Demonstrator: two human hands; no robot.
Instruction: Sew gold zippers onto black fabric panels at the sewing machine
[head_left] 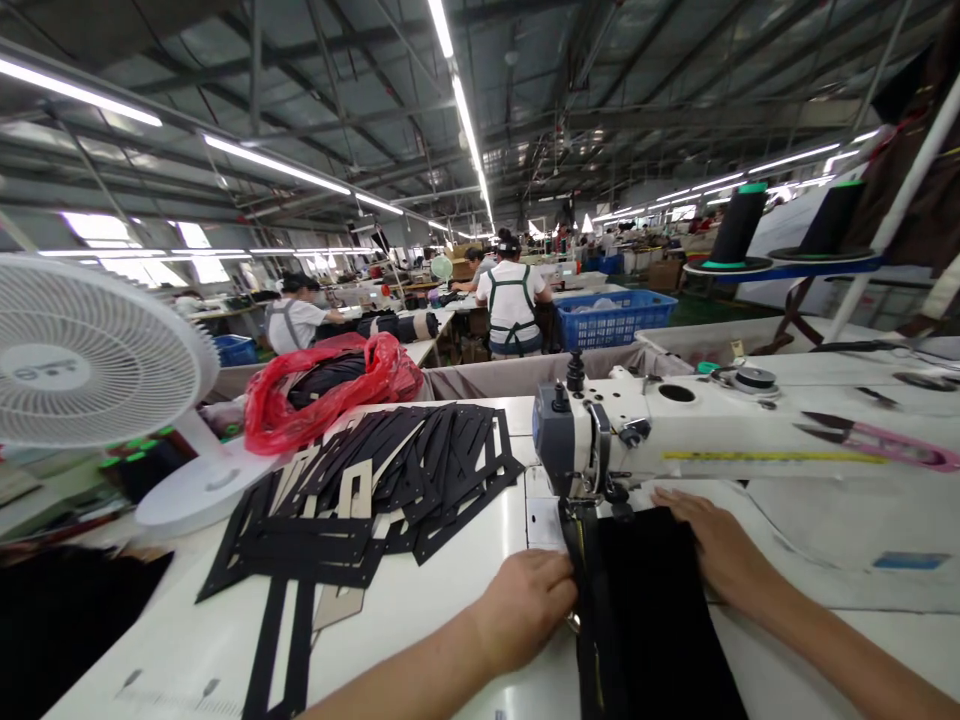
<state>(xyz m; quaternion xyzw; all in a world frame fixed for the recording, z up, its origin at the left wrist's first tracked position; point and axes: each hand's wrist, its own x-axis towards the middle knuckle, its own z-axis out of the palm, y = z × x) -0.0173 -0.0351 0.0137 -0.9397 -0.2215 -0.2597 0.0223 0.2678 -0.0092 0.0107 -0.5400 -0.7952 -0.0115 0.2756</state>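
A black fabric piece (pixel 660 620) lies on the white sewing table, its far end close to the needle area of a sewing machine (pixel 637 425). Along its left side runs a black zipper tape (pixel 583 560) with a yellowish line of teeth, leading up to the presser foot (pixel 589 500). My left hand (pixel 529 608) is closed at the zipper's left edge, fingers curled and fingertips partly hidden. On the right edge of the fabric rests my right hand (pixel 705 535), fingers stretched toward the machine's needle end.
Left of the machine lies a pile of black frame-shaped pieces (pixel 420 470). Behind it sits a red plastic bag (pixel 330 390), beside a white fan (pixel 97 360). Pink-handled thread snips (pixel 892 440) rest on the machine arm. Thread cones (pixel 739 230) stand at right; co-workers sit beyond.
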